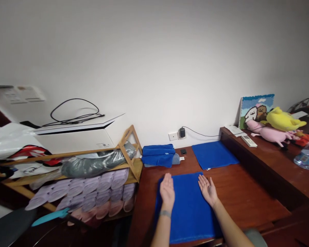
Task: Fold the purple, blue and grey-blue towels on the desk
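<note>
A blue towel lies spread on the reddish-brown desk, between and under my hands. My left hand is above its left side, palm up, fingers stretched out and holding nothing. Over the right edge is my right hand, palm turned up with fingers apart, also without anything in it. Whether either hand touches the cloth I cannot tell. Farther back at the left sits a pile of folded blue towels. At the back right another blue towel lies flat.
On the left stands a wooden rack with several purple slippers and a white box on top. A raised ledge on the right bears a remote control, plush toys and a water bottle. A black charger is plugged into the wall.
</note>
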Motion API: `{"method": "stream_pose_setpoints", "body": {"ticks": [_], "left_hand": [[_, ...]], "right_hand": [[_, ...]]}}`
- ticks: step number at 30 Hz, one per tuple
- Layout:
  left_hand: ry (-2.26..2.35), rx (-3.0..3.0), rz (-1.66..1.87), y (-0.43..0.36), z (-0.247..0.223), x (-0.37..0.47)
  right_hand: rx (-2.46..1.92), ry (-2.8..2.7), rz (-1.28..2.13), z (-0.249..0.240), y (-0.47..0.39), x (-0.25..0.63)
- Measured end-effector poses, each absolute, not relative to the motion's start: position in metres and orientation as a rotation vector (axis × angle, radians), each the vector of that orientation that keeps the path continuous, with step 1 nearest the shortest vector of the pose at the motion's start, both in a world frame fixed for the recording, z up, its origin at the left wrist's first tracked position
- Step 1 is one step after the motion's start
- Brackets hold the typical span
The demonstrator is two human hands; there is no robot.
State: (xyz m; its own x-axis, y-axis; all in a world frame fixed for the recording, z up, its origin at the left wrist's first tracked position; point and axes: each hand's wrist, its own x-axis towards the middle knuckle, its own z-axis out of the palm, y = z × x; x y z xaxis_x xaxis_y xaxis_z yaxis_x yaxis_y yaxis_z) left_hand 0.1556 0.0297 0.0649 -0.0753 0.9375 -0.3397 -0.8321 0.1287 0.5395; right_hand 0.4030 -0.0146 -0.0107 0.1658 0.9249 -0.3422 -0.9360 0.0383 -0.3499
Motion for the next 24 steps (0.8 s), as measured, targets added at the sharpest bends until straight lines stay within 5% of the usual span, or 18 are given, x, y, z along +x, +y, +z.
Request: {"method": "stream_pose_setpoints", "body": {"ticks": [6,17,24], "left_hand": [[0.638,0.011,1.166,0.018,0.057,0.235],[1.032,0.178,1.479,0.005,0.046,0.03],[1.444,0.752,1.203,-0.077,0.051,-0.031]], "right_hand": [[-0.577,0.047,1.427,-0.006,-0.014,0.403],[-0.593,0.061,1.437,0.011,-0.018,0.401],[-0.835,-0.068,1.382,0.055,-0.049,0.421]]}}
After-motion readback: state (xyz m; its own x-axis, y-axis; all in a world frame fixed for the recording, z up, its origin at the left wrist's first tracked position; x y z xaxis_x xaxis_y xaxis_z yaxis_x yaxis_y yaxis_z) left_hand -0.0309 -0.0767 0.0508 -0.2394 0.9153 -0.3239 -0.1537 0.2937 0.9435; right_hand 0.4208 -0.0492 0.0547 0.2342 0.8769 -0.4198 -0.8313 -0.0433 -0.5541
